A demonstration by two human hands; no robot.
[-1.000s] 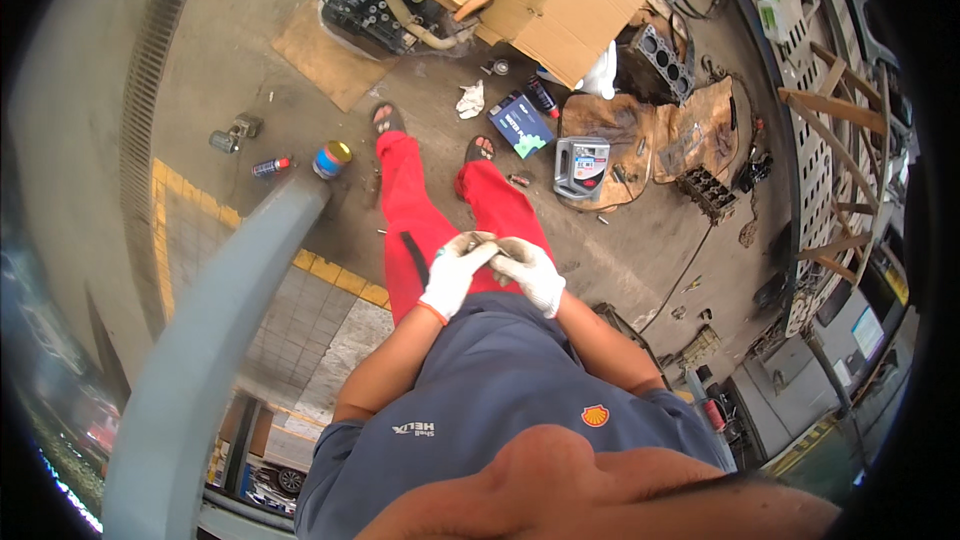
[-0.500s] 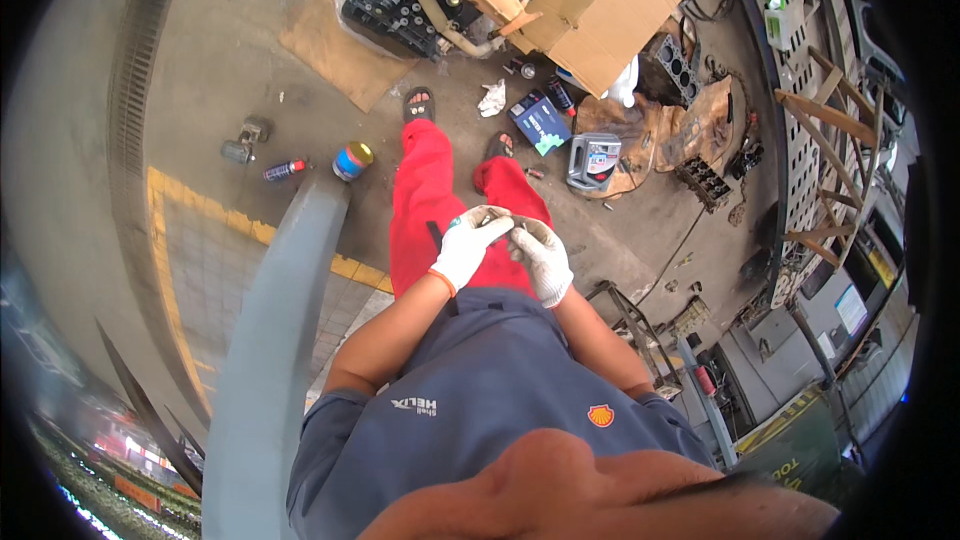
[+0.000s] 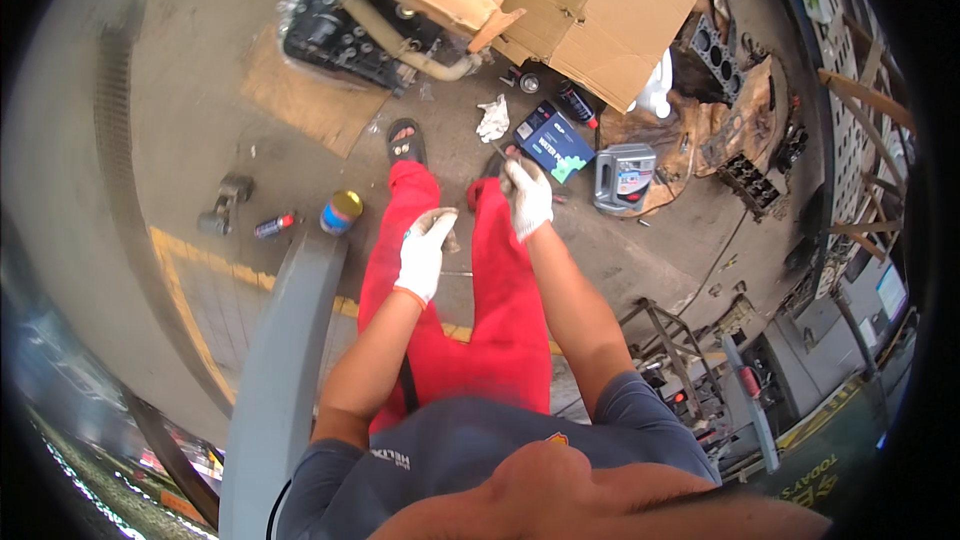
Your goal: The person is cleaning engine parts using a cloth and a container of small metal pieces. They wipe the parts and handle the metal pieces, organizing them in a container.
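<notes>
White knit gloves cover both of my hands. My left hand [image 3: 423,258] is in front of my red trousers, its fingers curled against the thumb; anything inside is too small to make out. Farther forward, above the right leg, my right hand [image 3: 529,202] has its fingers pinched together. A thin, dark sliver seems to show at its fingertips, but I cannot tell what it is. Just beyond that hand a dark blue box [image 3: 550,143] lies on the floor, with a grey jug [image 3: 624,180] to its right and a crumpled white cloth [image 3: 493,119] to its left.
An engine [image 3: 350,40] stands ahead, beside a large cardboard box [image 3: 615,15]. A tin [image 3: 341,212], a spray can [image 3: 273,226] and a power tool [image 3: 227,205] are left. A grey post [image 3: 270,370] rises close by. Right lie a cylinder head [image 3: 750,185] and engine block [image 3: 714,55].
My hands, together at the waist before, have parted. The right one has reached forward toward the blue box; the left has moved slightly left. The view has shifted as I lean forward.
</notes>
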